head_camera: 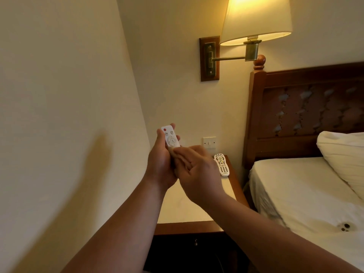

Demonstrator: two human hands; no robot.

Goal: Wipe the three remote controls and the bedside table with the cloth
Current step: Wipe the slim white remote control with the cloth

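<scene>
L hand clamped on small white remote, long axis upright; R hand touching its lower end, fingers loosely curled. Cloth not visible. Second remote lies on bench, nearer R hand.

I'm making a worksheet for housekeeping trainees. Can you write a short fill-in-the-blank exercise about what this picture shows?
1. The left hand holds up a small white remote whose top button is coloured ____.
2. The larger remote lies on the bedside ____.
3. The wall lamp above the table is switched ____.
4. The right hand touches the small remote at its ____ end.

Missing words: red; table; on; lower
</scene>
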